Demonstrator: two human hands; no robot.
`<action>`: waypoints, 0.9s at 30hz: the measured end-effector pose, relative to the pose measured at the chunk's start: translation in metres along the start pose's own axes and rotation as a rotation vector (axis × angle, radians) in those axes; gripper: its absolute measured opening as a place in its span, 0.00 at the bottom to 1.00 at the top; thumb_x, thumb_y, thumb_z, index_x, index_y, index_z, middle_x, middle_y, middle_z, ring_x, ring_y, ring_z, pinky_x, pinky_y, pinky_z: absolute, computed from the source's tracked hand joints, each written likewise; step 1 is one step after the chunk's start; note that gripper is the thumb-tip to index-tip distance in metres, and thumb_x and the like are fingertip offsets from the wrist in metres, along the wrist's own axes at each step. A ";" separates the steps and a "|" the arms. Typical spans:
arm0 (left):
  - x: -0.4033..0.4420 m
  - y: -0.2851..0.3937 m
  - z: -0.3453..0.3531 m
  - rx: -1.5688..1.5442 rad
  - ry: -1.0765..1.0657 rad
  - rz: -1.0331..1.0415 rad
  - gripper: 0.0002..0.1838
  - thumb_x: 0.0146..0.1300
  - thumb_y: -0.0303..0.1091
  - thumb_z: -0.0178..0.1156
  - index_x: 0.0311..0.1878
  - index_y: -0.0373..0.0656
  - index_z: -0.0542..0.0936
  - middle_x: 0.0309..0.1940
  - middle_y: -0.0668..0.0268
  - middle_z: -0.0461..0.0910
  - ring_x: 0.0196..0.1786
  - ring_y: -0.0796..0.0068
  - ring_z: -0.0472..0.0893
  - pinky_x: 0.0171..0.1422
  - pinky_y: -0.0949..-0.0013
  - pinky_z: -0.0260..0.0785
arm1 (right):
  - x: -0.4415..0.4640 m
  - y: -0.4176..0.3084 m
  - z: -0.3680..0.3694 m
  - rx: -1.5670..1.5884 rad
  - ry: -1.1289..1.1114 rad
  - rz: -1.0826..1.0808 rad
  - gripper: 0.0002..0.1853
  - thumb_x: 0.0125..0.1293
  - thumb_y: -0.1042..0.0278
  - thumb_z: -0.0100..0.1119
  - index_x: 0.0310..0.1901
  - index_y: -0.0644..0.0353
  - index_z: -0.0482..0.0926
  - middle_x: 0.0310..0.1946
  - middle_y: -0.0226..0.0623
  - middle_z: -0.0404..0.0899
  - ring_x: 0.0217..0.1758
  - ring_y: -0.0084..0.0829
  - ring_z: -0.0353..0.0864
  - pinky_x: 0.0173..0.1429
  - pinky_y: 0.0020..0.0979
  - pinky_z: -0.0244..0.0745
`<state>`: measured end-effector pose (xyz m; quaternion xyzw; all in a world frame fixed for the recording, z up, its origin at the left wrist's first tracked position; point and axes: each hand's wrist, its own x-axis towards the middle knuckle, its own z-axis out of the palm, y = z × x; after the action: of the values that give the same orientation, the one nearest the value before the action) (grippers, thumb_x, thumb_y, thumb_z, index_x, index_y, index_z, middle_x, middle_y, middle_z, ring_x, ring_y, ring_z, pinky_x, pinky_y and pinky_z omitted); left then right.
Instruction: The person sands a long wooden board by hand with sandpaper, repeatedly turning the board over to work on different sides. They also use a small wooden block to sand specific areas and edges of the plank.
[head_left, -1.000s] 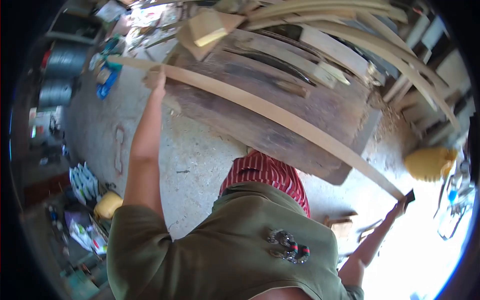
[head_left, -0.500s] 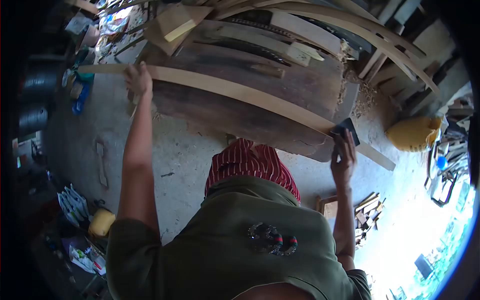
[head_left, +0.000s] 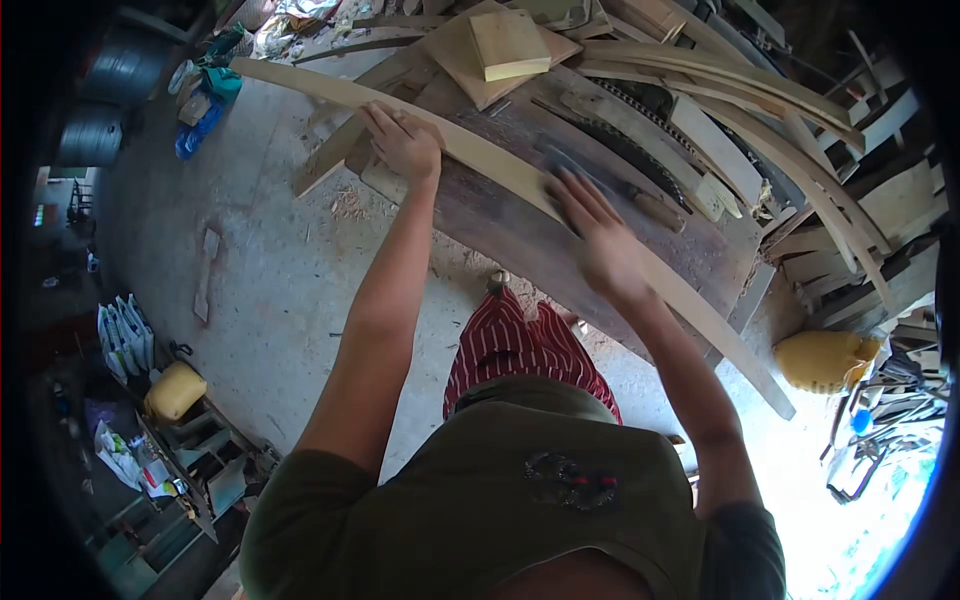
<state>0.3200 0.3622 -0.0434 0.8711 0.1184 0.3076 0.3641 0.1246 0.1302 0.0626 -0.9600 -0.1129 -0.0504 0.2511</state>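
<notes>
Wood is forming a long, curved strip (head_left: 495, 162), which is lying across the bench (head_left: 500, 222) with both ends overhanging. Left hand (head_left: 406, 140) is resting on the strip, fingers lying open and extended. Right hand (head_left: 605, 240) is reaching over the strip's middle; a dark pad (head_left: 572, 163) is showing at its fingers, but blur is obscuring whether they are gripping it.

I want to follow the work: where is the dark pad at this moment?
In the head view, the dark pad is in the upper half, right of centre, partly under the right hand, at the wooden strip.
</notes>
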 end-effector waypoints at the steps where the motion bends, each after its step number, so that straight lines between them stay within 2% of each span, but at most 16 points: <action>1: 0.000 0.000 -0.001 -0.013 -0.010 0.007 0.31 0.74 0.42 0.38 0.73 0.29 0.60 0.77 0.42 0.51 0.75 0.43 0.59 0.75 0.45 0.52 | 0.041 -0.012 0.019 0.031 0.064 -0.126 0.32 0.61 0.79 0.48 0.70 0.55 0.67 0.70 0.47 0.66 0.74 0.48 0.64 0.75 0.39 0.65; 3: 0.000 0.000 -0.002 -0.012 -0.020 0.011 0.31 0.74 0.41 0.38 0.73 0.30 0.60 0.77 0.42 0.50 0.76 0.44 0.58 0.75 0.46 0.51 | 0.134 -0.032 0.083 -0.067 -0.166 -0.135 0.30 0.61 0.78 0.50 0.68 0.57 0.68 0.67 0.51 0.69 0.71 0.49 0.68 0.73 0.40 0.67; 4: 0.000 0.000 -0.002 -0.009 -0.028 0.020 0.31 0.73 0.41 0.39 0.73 0.30 0.59 0.77 0.43 0.50 0.76 0.46 0.57 0.75 0.47 0.51 | 0.131 -0.033 0.081 -0.066 -0.168 -0.131 0.30 0.61 0.78 0.50 0.68 0.57 0.68 0.67 0.51 0.69 0.71 0.49 0.68 0.73 0.40 0.67; 6: 0.000 0.000 0.001 0.054 0.010 0.033 0.29 0.73 0.40 0.40 0.73 0.33 0.61 0.76 0.42 0.51 0.74 0.42 0.60 0.73 0.46 0.55 | 0.107 -0.038 0.067 0.006 -0.095 0.039 0.29 0.60 0.81 0.50 0.66 0.57 0.70 0.63 0.48 0.74 0.66 0.48 0.74 0.69 0.42 0.71; 7: -0.002 -0.001 0.002 0.118 0.053 0.047 0.28 0.73 0.39 0.42 0.72 0.36 0.63 0.76 0.41 0.53 0.71 0.39 0.64 0.71 0.45 0.59 | 0.078 -0.027 0.064 -0.070 -0.002 0.020 0.30 0.59 0.81 0.50 0.66 0.58 0.70 0.62 0.49 0.74 0.64 0.48 0.76 0.68 0.42 0.72; 8: -0.003 0.000 0.004 0.117 0.054 0.043 0.28 0.73 0.39 0.42 0.72 0.36 0.63 0.76 0.41 0.53 0.71 0.39 0.64 0.71 0.45 0.59 | 0.044 -0.009 0.058 -0.146 0.095 -0.001 0.30 0.59 0.82 0.51 0.66 0.59 0.70 0.61 0.49 0.75 0.62 0.49 0.77 0.67 0.41 0.73; 11: -0.006 -0.001 0.004 0.159 0.047 -0.037 0.27 0.72 0.36 0.44 0.72 0.39 0.65 0.76 0.45 0.54 0.72 0.43 0.64 0.73 0.47 0.56 | -0.023 0.014 0.028 -0.098 0.096 0.087 0.32 0.58 0.84 0.51 0.67 0.57 0.70 0.63 0.49 0.74 0.63 0.48 0.76 0.67 0.41 0.73; 13: -0.004 -0.011 0.013 0.052 0.066 0.040 0.30 0.67 0.35 0.47 0.74 0.47 0.65 0.77 0.49 0.55 0.75 0.46 0.59 0.76 0.44 0.48 | -0.035 0.030 0.033 -0.261 -0.043 0.131 0.34 0.59 0.78 0.53 0.71 0.60 0.65 0.67 0.51 0.68 0.69 0.45 0.71 0.74 0.42 0.65; 14: 0.000 -0.004 0.013 0.020 0.064 0.066 0.30 0.67 0.35 0.47 0.74 0.47 0.65 0.77 0.49 0.55 0.75 0.46 0.59 0.76 0.44 0.48 | -0.020 0.019 0.041 -0.242 0.013 0.094 0.31 0.61 0.76 0.51 0.70 0.60 0.67 0.68 0.53 0.67 0.71 0.43 0.68 0.76 0.42 0.62; 15: 0.000 -0.002 0.010 0.069 0.039 0.048 0.29 0.67 0.34 0.48 0.73 0.52 0.66 0.77 0.49 0.55 0.75 0.46 0.60 0.76 0.43 0.48 | 0.001 0.003 0.047 -0.361 0.007 0.004 0.29 0.63 0.74 0.51 0.68 0.61 0.69 0.69 0.52 0.67 0.73 0.44 0.66 0.77 0.43 0.59; 17: 0.000 0.006 -0.001 0.133 0.001 0.061 0.29 0.68 0.34 0.50 0.73 0.56 0.68 0.76 0.50 0.56 0.75 0.46 0.60 0.76 0.42 0.47 | 0.038 -0.020 0.068 -0.266 0.067 -0.045 0.28 0.65 0.71 0.50 0.69 0.61 0.68 0.72 0.52 0.62 0.76 0.46 0.60 0.80 0.43 0.55; 19: -0.002 0.018 -0.018 0.193 -0.029 0.429 0.26 0.70 0.34 0.50 0.71 0.62 0.70 0.76 0.53 0.59 0.76 0.50 0.60 0.77 0.41 0.46 | 0.025 -0.015 0.070 -0.242 0.087 -0.051 0.28 0.65 0.71 0.50 0.69 0.61 0.68 0.73 0.52 0.61 0.77 0.47 0.59 0.80 0.43 0.54; 20: -0.006 0.027 -0.023 0.193 -0.045 0.454 0.26 0.70 0.34 0.50 0.71 0.62 0.70 0.76 0.53 0.59 0.76 0.50 0.60 0.77 0.41 0.46 | 0.020 -0.012 0.067 -0.247 0.097 -0.093 0.28 0.65 0.70 0.51 0.69 0.61 0.68 0.74 0.52 0.60 0.78 0.47 0.58 0.81 0.43 0.53; 22: -0.021 0.039 -0.033 0.109 -0.303 0.685 0.24 0.73 0.37 0.48 0.71 0.62 0.70 0.76 0.59 0.59 0.77 0.54 0.59 0.79 0.41 0.42 | -0.038 0.007 0.040 -0.270 0.037 -0.063 0.32 0.60 0.73 0.54 0.69 0.60 0.67 0.74 0.51 0.60 0.78 0.47 0.56 0.81 0.44 0.52; 24: -0.037 0.020 -0.021 0.208 -0.417 0.633 0.22 0.77 0.45 0.42 0.71 0.63 0.70 0.76 0.67 0.60 0.78 0.57 0.57 0.81 0.41 0.35 | -0.094 0.018 0.020 -0.130 0.045 -0.020 0.36 0.55 0.78 0.57 0.70 0.59 0.67 0.74 0.50 0.60 0.79 0.47 0.55 0.82 0.46 0.51; 27: -0.041 0.024 -0.024 0.228 -0.395 0.590 0.23 0.79 0.47 0.37 0.72 0.60 0.70 0.76 0.68 0.61 0.79 0.58 0.55 0.81 0.42 0.33 | -0.116 0.026 0.015 -0.144 0.047 -0.012 0.34 0.56 0.79 0.56 0.69 0.59 0.69 0.73 0.50 0.60 0.79 0.48 0.56 0.81 0.48 0.53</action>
<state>0.2729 0.3411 -0.0317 0.9453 -0.1767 0.2100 0.1766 0.0190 0.0936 0.0196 -0.9735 -0.1090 -0.0823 0.1836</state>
